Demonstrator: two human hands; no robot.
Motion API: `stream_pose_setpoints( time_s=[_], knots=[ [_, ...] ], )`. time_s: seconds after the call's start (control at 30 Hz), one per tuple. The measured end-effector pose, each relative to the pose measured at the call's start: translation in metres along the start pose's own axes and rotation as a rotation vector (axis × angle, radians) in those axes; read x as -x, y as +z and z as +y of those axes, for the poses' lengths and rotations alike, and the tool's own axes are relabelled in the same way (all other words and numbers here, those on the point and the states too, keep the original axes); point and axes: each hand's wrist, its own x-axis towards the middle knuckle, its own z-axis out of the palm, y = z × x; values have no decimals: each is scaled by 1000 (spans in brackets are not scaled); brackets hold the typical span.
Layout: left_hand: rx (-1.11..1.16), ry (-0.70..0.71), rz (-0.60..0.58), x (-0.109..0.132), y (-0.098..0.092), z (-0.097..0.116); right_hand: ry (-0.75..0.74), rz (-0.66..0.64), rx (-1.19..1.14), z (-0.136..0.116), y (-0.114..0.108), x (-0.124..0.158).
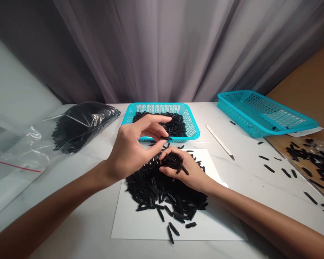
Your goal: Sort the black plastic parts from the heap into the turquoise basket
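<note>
A heap of small black strips (162, 190) lies on a white sheet (140, 223), with a few loose strips at its near edge. My right hand (185, 171) is cupped just above the heap, with a small bunch of black strips (172, 161) gripped in its fingers. My left hand (132, 147) is raised next to it, its fingertips pinching a single black strip (166, 138) over the near rim of a turquoise plastic basket (193, 124). That basket holds more black strips, partly hidden behind my left hand.
A clear plastic bag of black strips (83, 126) lies at the left of the white table. A second turquoise basket (259, 115) stands at the back right, near a flat white ruler-like tool (220, 142). Scattered strips lie on the table and a brown board at right.
</note>
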Motion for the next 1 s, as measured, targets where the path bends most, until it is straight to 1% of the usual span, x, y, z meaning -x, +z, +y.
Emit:
stream_pose_setpoints(
  time_s=[0.13, 0.37, 0.53, 0.63, 0.7, 0.77, 0.87, 0.9, 0.97, 1.0],
  knots=[
    [49, -48, -11, 1, 0, 6, 7, 5, -2, 0, 0, 0],
    [107, -129, -6, 0, 0, 7, 3, 3, 4, 0, 0, 0],
    [123, -108, 22, 0, 0, 8, -13, 12, 52, 0, -1, 0],
    [116, -105, 29, 1, 1, 10, -13, 7, 43, -1, -1, 0],
    [103, -103, 26, 1, 2, 6, -8, 4, 30, -2, 0, 0],
    [40, -71, 50, -1, 2, -5, 2, 0, 13, -2, 0, 0],
    [-199, 52, 99, -7, -1, -36, 14, 1, 2, -3, 0, 0],
    [-284, 80, 72, -9, -3, -48, 14, 2, 3, -3, 0, 0],
    [-390, -31, -110, -13, -7, -69, 10, 5, 11, -3, 0, 1],
    [-415, -77, -176, -15, -9, -77, 8, 7, 14, -3, 0, 1]
  ],
)
